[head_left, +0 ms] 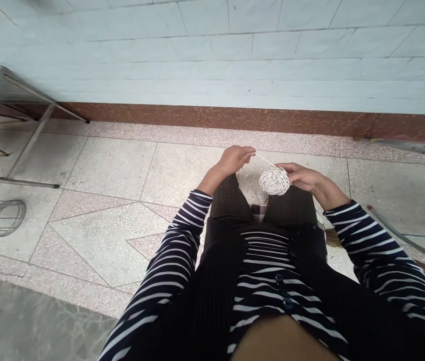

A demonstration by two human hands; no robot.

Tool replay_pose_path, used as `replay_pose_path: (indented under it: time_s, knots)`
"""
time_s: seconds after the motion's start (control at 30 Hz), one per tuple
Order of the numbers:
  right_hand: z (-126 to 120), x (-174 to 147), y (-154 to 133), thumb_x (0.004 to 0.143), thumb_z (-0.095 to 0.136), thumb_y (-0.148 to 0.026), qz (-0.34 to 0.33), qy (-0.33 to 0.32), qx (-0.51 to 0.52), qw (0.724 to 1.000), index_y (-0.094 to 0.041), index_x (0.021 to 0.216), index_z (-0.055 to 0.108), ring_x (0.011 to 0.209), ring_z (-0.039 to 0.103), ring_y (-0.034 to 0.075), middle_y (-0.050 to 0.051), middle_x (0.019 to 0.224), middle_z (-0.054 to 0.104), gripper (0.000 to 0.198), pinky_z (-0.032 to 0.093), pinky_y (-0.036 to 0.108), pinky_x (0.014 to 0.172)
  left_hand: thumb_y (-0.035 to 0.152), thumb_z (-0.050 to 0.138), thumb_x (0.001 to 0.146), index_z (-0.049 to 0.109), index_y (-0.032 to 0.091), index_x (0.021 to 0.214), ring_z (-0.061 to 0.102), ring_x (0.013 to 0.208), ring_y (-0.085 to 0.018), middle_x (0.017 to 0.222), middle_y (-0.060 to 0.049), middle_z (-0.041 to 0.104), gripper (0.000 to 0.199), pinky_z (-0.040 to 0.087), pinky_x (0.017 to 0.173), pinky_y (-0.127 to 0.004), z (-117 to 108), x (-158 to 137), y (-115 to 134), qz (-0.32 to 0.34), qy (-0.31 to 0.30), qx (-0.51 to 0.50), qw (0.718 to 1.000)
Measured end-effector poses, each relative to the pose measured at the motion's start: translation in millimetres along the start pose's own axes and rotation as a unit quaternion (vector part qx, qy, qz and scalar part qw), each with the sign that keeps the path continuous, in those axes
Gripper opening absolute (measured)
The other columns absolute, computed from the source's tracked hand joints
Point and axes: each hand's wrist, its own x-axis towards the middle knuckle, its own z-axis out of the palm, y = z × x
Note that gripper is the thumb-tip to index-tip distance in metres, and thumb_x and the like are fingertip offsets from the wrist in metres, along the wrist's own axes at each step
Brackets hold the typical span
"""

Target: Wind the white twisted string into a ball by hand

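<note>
A ball of whitish cord [274, 181] sits in front of my knees, gripped from its right side by my right hand [304, 178]. From the top of the ball a short strand of cord [264, 160] runs up and left, looking taut. Its other end is pinched between the fingertips of my left hand [236, 159], which is held a little higher than the ball. Part of the right fingers is hidden behind the ball.
At the left stands a metal-legged table [28, 90], with a coiled wire rack [7, 218] on the tiled floor below it. A pale tiled wall [212, 50] rises ahead. Metal legs [404, 240] of some furniture stand at the right.
</note>
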Motion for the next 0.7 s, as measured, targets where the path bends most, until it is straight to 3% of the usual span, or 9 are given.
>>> replay_pose_path:
  time_s: [0.13,0.27,0.37,0.5,0.6,0.7]
  knots:
    - [5.3,-11.2,-3.8,0.048,0.091,-0.017,-0.039,0.017,0.013,0.999,-0.021,0.098,0.081,0.100,0.075,0.029,0.006,0.100,0.082,0.051,0.058,0.037,0.089,0.035,0.051,0.109,0.066,0.022,0.076,0.065,0.080,-0.021,0.075,-0.004,0.072,0.039,0.049,0.088,-0.033,9.0,3.1,-12.8,-0.004,0.024,0.057,0.998]
    - [8.1,-19.0,-13.1,0.049,0.090,-0.024,-0.100,0.074,0.025,0.992,-0.026,0.109,0.076,0.107,0.074,0.034,0.007,0.104,0.079,0.061,0.057,0.045,0.092,0.034,0.054,0.106,0.069,0.022,0.079,0.068,0.084,-0.023,0.078,-0.007,0.074,0.033,0.050,0.087,-0.034,26.8,-0.5,-19.3,-0.019,0.036,0.071,0.997]
    - [10.4,-21.6,-29.6,0.057,0.091,-0.037,-0.147,0.126,-0.006,0.981,-0.030,0.119,0.072,0.114,0.071,0.038,0.009,0.114,0.077,0.066,0.059,0.049,0.091,0.034,0.053,0.107,0.072,0.021,0.086,0.070,0.085,-0.021,0.085,-0.006,0.078,0.031,0.050,0.085,-0.031,43.6,-8.0,-20.0,-0.024,0.006,0.032,0.999]
    - [10.0,-15.2,-57.4,0.070,0.085,-0.056,-0.211,0.177,-0.047,0.960,-0.032,0.130,0.069,0.116,0.070,0.038,0.011,0.119,0.075,0.067,0.061,0.052,0.089,0.034,0.053,0.108,0.070,0.019,0.080,0.071,0.084,-0.019,0.085,-0.005,0.078,0.036,0.050,0.083,-0.029,66.2,-19.1,-9.8,-0.032,-0.032,0.000,0.999]
    - [4.7,-2.3,-65.3,0.077,0.079,-0.058,-0.255,0.261,-0.130,0.922,-0.030,0.134,0.068,0.121,0.067,0.039,0.012,0.123,0.073,0.064,0.059,0.057,0.097,0.033,0.056,0.107,0.072,0.019,0.081,0.071,0.084,-0.020,0.082,-0.004,0.077,0.034,0.052,0.085,-0.031,75.4,-24.3,5.8,0.000,-0.056,0.009,0.998]
    - [2.0,8.8,-53.4,0.066,0.089,-0.048,-0.228,0.369,-0.281,0.856,-0.021,0.129,0.071,0.127,0.063,0.045,0.016,0.124,0.070,0.071,0.052,0.065,0.109,0.030,0.056,0.108,0.077,0.019,0.093,0.072,0.086,-0.020,0.085,-0.004,0.078,0.028,0.053,0.106,-0.039,67.9,-22.8,19.7,0.047,-0.027,0.067,0.996]
